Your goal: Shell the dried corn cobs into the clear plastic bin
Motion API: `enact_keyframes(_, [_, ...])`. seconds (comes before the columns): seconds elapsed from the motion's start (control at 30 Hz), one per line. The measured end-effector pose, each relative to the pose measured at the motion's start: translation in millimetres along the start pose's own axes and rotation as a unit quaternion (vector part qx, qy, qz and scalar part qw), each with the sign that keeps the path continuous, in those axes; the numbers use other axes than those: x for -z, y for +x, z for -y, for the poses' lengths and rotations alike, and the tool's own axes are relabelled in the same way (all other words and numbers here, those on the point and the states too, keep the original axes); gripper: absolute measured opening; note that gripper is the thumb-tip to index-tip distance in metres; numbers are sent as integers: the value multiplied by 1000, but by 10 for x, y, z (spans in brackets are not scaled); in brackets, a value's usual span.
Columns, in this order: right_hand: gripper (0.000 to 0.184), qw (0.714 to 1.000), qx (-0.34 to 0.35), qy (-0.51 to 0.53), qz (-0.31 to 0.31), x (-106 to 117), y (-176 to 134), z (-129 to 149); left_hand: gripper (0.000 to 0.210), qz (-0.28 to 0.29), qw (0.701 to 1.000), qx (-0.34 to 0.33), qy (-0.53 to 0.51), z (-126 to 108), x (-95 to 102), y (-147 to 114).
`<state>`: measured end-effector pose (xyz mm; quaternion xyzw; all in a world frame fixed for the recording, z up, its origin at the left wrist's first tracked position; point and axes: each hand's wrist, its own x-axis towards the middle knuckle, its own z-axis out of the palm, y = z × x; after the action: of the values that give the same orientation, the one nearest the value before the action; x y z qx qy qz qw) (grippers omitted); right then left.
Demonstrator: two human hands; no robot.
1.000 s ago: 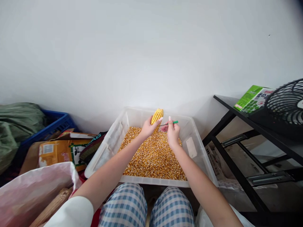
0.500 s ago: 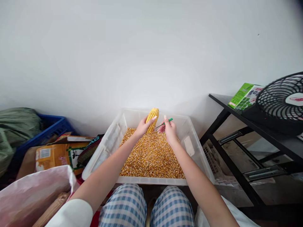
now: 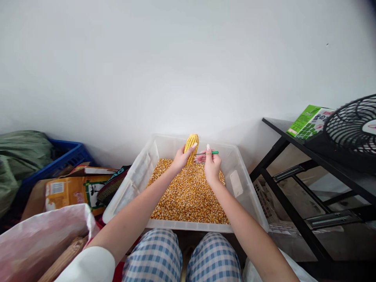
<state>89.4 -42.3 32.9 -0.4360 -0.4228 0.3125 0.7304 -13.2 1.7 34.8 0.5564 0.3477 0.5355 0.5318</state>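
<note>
My left hand (image 3: 181, 158) is closed around the lower part of a yellow corn cob (image 3: 192, 145), which stands nearly upright with its kernels on. In my right hand (image 3: 212, 160) is a screwdriver (image 3: 215, 152) with a green handle and a thin metal shaft, gripped by thumb and fingers. Its shaft points left and its tip reaches the side of the cob; whether it sits between kernels I cannot tell. Both hands are over a clear plastic bin (image 3: 188, 225) holding a thick layer of loose corn kernels (image 3: 188, 196).
A black stand (image 3: 293, 192) at right carries a green and white box (image 3: 308, 121) and a fan (image 3: 355, 127). On the left are a blue crate (image 3: 70, 152), an orange package (image 3: 66, 192) and a white sack (image 3: 58, 219) with cobs inside. A white wall rises behind the bin.
The screwdriver has turned from slanting to nearly level, and its tip is now at the cob's side. The cob is held a little more upright. The view has shifted slightly.
</note>
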Motion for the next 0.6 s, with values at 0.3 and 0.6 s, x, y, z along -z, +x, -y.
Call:
enact_keyframes(0.3, [34, 998, 49, -49, -6, -60, -99, -34, 50, -84, 995, -21, 41, 149, -9, 40])
enact_keyframes(0.6, [35, 999, 17, -39, -9, 12, 6, -72, 47, -67, 993, -43, 92, 111, -41, -28])
